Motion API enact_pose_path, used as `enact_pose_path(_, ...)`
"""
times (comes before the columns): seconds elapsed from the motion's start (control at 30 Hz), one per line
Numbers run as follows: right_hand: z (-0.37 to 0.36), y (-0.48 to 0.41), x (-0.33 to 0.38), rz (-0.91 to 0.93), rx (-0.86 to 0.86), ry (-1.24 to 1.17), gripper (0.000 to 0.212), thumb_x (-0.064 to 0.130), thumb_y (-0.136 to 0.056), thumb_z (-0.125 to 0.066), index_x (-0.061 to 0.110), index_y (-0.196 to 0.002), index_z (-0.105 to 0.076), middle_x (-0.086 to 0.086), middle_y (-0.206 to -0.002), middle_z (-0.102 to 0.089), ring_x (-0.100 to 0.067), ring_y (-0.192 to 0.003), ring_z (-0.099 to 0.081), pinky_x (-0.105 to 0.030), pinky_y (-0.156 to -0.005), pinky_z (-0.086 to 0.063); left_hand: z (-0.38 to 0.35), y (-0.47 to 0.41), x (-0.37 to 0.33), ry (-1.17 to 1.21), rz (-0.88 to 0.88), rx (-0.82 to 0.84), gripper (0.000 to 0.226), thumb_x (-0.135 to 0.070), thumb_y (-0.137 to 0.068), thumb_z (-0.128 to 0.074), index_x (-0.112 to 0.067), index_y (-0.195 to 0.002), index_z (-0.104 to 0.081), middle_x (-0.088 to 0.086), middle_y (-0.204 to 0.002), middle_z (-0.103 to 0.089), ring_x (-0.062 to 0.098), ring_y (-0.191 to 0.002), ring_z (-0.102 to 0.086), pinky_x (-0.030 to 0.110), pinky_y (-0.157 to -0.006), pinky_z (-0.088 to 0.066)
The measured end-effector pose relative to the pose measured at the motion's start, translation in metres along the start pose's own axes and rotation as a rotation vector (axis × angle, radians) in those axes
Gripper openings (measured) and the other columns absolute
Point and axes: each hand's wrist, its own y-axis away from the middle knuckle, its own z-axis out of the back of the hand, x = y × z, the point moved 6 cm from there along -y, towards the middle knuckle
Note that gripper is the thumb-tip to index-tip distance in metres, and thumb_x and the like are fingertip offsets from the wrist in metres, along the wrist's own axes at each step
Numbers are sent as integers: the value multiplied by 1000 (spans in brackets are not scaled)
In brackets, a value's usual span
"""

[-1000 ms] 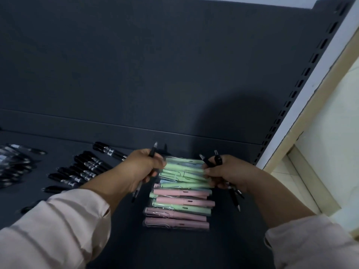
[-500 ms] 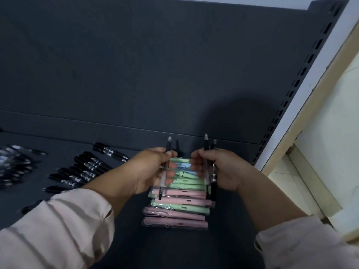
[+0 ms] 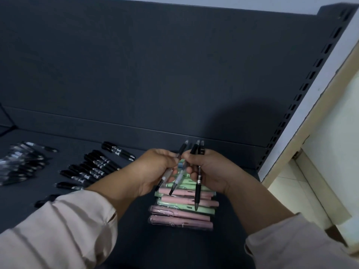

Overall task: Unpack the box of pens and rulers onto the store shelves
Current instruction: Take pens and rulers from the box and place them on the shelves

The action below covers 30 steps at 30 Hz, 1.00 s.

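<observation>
Black pens (image 3: pixel 198 186) are held upright above the pastel pen stack (image 3: pixel 182 212); left hand (image 3: pixel 155 167) and right hand (image 3: pixel 211 167) each pinch some, probably squaring the bundle for shelving.

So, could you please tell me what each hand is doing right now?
Left hand: holds one pen.
Right hand: holds two pens.

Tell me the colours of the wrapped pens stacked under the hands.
Pastel pink and mint green wrapped pens, seen best in the head view.

Dark shelf (image 3: pixel 136 239): black pens (image 3: pixel 91 169) left, pastel pens (image 3: pixel 182 214) centre.
</observation>
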Motion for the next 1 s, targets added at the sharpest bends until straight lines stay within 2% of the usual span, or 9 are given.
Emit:
enact_pose_path(0.13, -13, -6, -3, 11, -17, 12, 11, 3, -91, -60, 11, -83, -59, 0, -61, -59, -7, -51, -49, -16, -40, -37, 3, 6, 2, 42, 3, 40, 14, -3, -89, -59, -3, -104, -58, 18, -87, -65, 26, -71, -62, 34, -59, -53)
enact_pose_path(0.3, -29, -12, -7, 5, 19, -8, 8, 5, -90, -61, 11, -84, -59, -1, -66, -58, -9, -57, -50, -17, -47, -39, 16, 9, 8, 21, -9, 48, 27, 1, -86, -62, 1, -113, -56, 21, -93, -68, 19, -64, -61, 24, -49, -48)
enact_pose_path(0.4, -42, -15, -8, -42, 42, 18, 16, -4, -90, -52, 10, -87, -57, -3, -69, -58, -12, -59, -51, -18, -44, -37, 35, 13, 9, 13, -15, -28, 18, 3, -86, -60, -2, -103, -60, 11, -77, -69, 13, -58, -60, 19, -44, -46)
enact_pose_path(0.53, -62, -22, -8, -50, 27, 98, 34, -19, -84, -36, 4, -103, -51, -11, -88, -56, -17, -77, -57, -23, -59, -40, 78, 21, 11, 56, -25, -194, 13, 3, -88, -59, -9, -83, -61, 2, -61, -63, 9, -50, -59, 19, -46, -46)
enact_pose_path(0.63, -93, -27, -11, -18, 104, 116, 24, -12, -93, -39, 1, -109, -50, -14, -91, -58, -18, -78, -61, -22, -62, -46, 117, 33, 14, 79, -43, -275, 16, 1, -90, -57, -11, -79, -60, 4, -63, -60, 11, -52, -60, 22, -48, -48)
enact_pose_path(0.7, -116, -30, -14, 3, 153, 143, 14, 3, -99, -44, 5, -111, -52, -11, -86, -61, -17, -70, -62, -22, -58, -48, 142, 43, 16, 84, -49, -313, 14, -2, -91, -56, -11, -83, -61, 5, -67, -61, 12, -55, -60, 23, -49, -48)
enact_pose_path(0.83, -150, -45, -21, 130, 124, 527, 20, 25, -99, -49, 14, -113, -58, -2, -76, -61, -9, -57, -52, -20, -51, -41, 191, 58, 17, 53, -65, -379, 11, -5, -93, -54, -13, -90, -61, 7, -75, -60, 16, -59, -58, 29, -57, -47)
enact_pose_path(0.93, -178, -66, -30, 249, 77, 864, 24, 14, -92, -47, 20, -109, -63, 3, -83, -66, -10, -70, -58, -32, -71, -56, 227, 65, 19, -41, -42, -413, 8, -10, -94, -55, -14, -94, -62, 5, -77, -61, 17, -63, -59, 27, -57, -46)
enact_pose_path(1.0, -198, -79, -40, 244, 83, 1040, 41, 7, -84, -44, 26, -114, -64, 5, -96, -71, -13, -86, -66, -34, -85, -56, 249, 68, 21, -83, -30, -410, 7, -10, -93, -56, -14, -90, -61, 4, -75, -61, 17, -64, -58, 25, -56, -45)
